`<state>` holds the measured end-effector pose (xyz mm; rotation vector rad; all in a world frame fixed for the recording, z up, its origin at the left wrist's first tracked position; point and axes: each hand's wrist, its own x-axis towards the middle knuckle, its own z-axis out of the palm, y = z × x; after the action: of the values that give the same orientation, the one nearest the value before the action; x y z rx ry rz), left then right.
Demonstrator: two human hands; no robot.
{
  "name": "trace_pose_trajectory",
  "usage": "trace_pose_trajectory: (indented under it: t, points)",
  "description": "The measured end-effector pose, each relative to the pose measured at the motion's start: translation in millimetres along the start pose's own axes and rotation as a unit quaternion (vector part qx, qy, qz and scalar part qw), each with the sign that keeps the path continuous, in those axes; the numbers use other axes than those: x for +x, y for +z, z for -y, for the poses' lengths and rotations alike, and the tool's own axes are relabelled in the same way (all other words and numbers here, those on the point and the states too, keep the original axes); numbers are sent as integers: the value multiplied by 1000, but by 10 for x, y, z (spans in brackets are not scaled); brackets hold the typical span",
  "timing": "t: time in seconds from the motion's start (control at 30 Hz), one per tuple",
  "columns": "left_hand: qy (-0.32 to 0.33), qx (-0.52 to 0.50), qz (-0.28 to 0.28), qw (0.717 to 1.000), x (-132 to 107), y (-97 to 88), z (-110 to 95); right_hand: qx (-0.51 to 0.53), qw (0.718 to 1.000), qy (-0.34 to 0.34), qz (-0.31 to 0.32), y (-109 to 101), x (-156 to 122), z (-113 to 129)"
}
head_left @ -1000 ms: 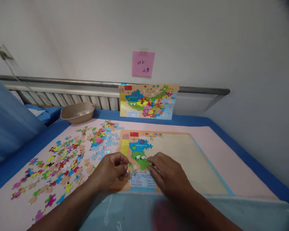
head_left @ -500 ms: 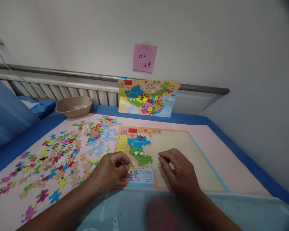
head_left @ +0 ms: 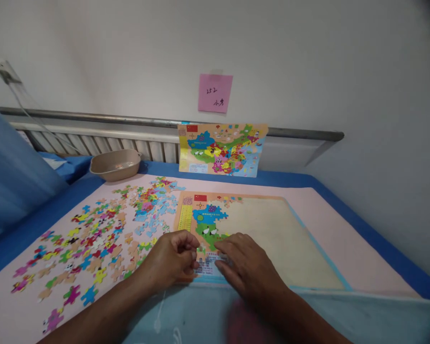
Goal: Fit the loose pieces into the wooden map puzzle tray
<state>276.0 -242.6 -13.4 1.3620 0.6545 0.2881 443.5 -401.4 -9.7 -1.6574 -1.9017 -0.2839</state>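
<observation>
My left hand [head_left: 177, 258] is closed in a pinch at the lower left of a partly filled jigsaw board [head_left: 279, 239]. A small green and pale puzzle piece [head_left: 201, 250] shows at its fingertips. Palm down over the board's lower part, my right hand [head_left: 247, 263] has its fingers stretched out and the thumb apart, with nothing seen in it. The fingers partly cover the white text panel [head_left: 208, 265]. Joined pieces form a blue region [head_left: 209, 213] and a green region with white animals [head_left: 208, 231] along the board's left side.
Many loose puzzle pieces [head_left: 93, 239] spread over the pink sheet to the left. A beige basin [head_left: 115, 165] stands behind them. A picture map [head_left: 220, 150] leans upright at the back, below a metal rail [head_left: 304, 134] and a pink note [head_left: 215, 93].
My right hand has moved left across the board toward my left hand, its fingers now flatter over the text panel. My left hand stays pinched at nearly the same spot. The view has shifted slightly.
</observation>
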Motion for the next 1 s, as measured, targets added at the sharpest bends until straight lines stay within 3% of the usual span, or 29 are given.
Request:
trace_pose_trajectory:
  t: [0.33,0.73,0.9,1.0]
  points:
    - [-46,-34,14,998,-54,84,-44,-4,1000,-3,28,86,36,105]
    - [-51,-48,15,997,-46,121,0,-10,999,-31,-11,113,45,91]
    - [-37,22,27,999,-71,120,-20,1,1000,-27,3,50,36,19]
    - [54,191,12,980,-152,105,-70,-15,1000,15,19,-129,0,-162]
